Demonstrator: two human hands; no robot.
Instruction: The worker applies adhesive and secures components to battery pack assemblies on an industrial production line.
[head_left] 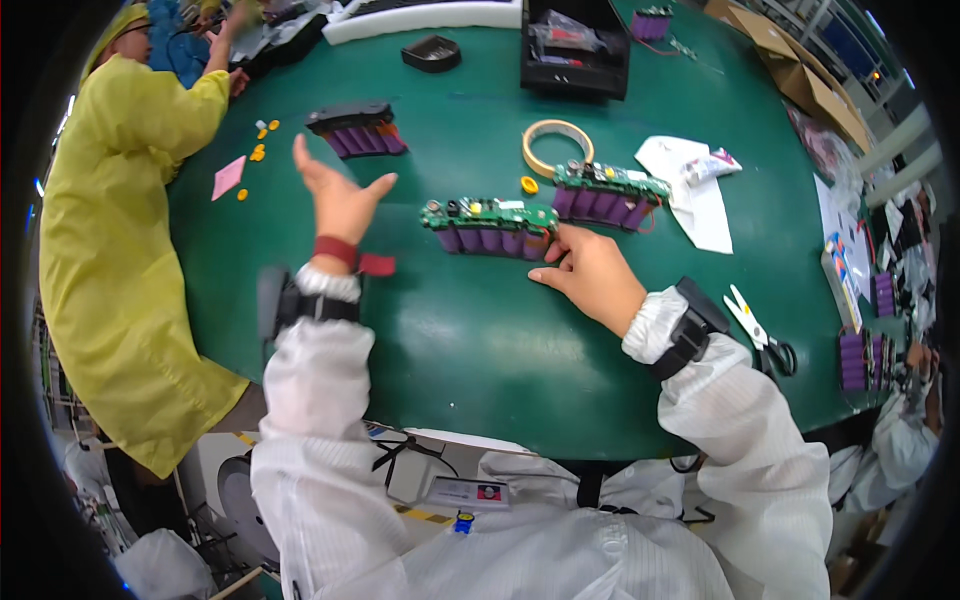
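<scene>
Right hand (590,275) touches purple battery pack (490,227); left hand (340,195) raised.

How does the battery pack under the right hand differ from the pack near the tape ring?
The near pack is touched by the right hand; the far pack lies untouched. The near pack lies level, the far pack slants beside the tape ring. Both have purple cells under a green board.

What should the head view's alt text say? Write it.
A person's right hand rests against a purple battery pack on a green table, while the left hand is raised open. A second pack and tape roll lie behind.
</scene>
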